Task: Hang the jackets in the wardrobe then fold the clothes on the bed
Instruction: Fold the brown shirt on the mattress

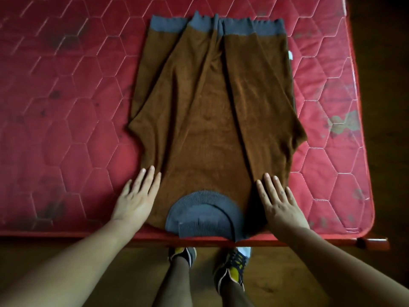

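- A brown sweater (212, 120) lies flat on the bed, directly between the two hands and stretching away from them, its blue collar (203, 214) nearest the person and its blue hem (250, 28) at the far end.
- Both sleeves appear folded inward over the body, the blue cuffs lying up by the hem, so the garment forms a long narrow shape; this looks like the middle stage of a fold.
- The left hand (136, 199) rests palm down with fingers spread, mostly on the mattress (66, 120), its fingertips touching the sweater's near left edge.
- The right hand (280, 202) lies flat and open on the sweater's near right shoulder, holding nothing.
- Set on either side of the collar, the hands seem placed to smooth and pin the cloth, or to gather the collar end for the next fold toward the hem.
- The mattress is red, quilted in hexagons, with dark stains left of the left hand and worn patches beyond the right hand.
- Below the hands, the person's feet in sneakers (232, 268) stand on a dim brown floor (137, 273) against the bed edge.
- No wardrobe or jackets are visible.
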`<action>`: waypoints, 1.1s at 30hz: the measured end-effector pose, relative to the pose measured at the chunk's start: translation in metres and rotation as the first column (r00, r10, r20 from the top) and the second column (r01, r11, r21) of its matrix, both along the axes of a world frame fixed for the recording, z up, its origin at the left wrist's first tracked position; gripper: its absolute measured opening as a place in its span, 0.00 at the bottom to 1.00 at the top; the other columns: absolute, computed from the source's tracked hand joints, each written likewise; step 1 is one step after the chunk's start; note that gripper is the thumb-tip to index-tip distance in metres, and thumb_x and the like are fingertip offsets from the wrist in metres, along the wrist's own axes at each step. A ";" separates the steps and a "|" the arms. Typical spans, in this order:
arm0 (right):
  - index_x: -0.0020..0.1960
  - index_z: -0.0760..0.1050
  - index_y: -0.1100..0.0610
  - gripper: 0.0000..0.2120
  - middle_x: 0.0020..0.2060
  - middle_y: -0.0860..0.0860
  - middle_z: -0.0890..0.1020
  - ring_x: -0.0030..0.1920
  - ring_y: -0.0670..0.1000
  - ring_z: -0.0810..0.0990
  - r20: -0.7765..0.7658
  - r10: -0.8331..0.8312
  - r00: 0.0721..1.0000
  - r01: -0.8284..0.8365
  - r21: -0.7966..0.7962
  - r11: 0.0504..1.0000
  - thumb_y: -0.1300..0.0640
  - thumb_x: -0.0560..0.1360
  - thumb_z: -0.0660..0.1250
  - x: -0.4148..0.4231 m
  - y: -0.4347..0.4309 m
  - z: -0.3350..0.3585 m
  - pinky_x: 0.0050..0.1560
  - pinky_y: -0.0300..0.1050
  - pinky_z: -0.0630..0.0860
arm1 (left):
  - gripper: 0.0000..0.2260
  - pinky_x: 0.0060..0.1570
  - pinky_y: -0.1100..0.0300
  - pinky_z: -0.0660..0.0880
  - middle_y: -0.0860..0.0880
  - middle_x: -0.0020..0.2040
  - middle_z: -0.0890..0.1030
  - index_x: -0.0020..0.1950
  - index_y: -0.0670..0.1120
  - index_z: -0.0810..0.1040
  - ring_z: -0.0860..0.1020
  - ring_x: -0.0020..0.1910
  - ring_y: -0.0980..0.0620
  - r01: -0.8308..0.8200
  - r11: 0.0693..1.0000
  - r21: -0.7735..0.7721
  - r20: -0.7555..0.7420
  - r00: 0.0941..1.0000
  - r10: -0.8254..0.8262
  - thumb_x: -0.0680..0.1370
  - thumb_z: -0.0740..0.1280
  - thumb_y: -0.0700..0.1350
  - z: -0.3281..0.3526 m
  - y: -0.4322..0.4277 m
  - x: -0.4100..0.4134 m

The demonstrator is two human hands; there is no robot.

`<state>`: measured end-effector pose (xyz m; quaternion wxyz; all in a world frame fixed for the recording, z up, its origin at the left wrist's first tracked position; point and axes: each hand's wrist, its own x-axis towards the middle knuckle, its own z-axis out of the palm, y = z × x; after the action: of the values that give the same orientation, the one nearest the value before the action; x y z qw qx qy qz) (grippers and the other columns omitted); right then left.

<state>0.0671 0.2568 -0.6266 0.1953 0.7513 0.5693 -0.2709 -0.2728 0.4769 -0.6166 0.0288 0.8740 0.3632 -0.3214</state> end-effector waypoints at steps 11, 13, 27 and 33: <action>0.79 0.27 0.54 0.35 0.79 0.55 0.30 0.79 0.58 0.32 0.041 0.000 0.999 -0.002 0.047 0.999 0.58 0.77 0.42 -0.007 0.001 -0.001 0.80 0.58 0.46 | 0.35 0.70 0.47 0.66 0.46 0.83 0.45 0.82 0.53 0.44 0.48 0.81 0.45 -0.132 0.991 -0.010 0.116 0.984 0.132 0.79 0.55 0.36 0.001 -0.019 0.024; 0.79 0.26 0.54 0.34 0.79 0.55 0.29 0.79 0.58 0.32 0.062 0.030 0.998 -0.032 0.027 0.999 0.58 0.77 0.40 -0.005 -0.006 -0.004 0.80 0.59 0.47 | 0.34 0.74 0.47 0.62 0.47 0.82 0.39 0.82 0.51 0.40 0.43 0.81 0.46 -0.092 0.996 -0.023 0.071 0.993 0.093 0.80 0.51 0.36 -0.003 -0.018 0.011; 0.80 0.30 0.48 0.39 0.79 0.54 0.31 0.78 0.58 0.28 0.037 0.111 0.993 -0.114 0.118 0.986 0.30 0.78 0.41 -0.043 0.035 -0.030 0.75 0.72 0.39 | 0.37 0.77 0.41 0.36 0.40 0.77 0.26 0.78 0.48 0.29 0.29 0.78 0.44 0.078 0.996 -0.052 0.115 0.991 -0.072 0.79 0.39 0.68 -0.039 -0.021 0.018; 0.83 0.44 0.49 0.45 0.82 0.60 0.46 0.81 0.61 0.42 -0.017 0.278 0.960 -0.273 0.129 0.953 0.25 0.74 0.46 -0.024 0.014 -0.014 0.75 0.72 0.50 | 0.41 0.76 0.39 0.36 0.38 0.75 0.23 0.79 0.51 0.29 0.24 0.75 0.41 0.210 0.965 -0.157 0.065 0.977 -0.202 0.76 0.39 0.73 -0.021 -0.023 -0.006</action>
<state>0.0432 0.2703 -0.6401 0.1736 0.6703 0.6877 -0.2180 -0.2790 0.4536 -0.6380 0.0752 0.9092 0.2421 -0.3301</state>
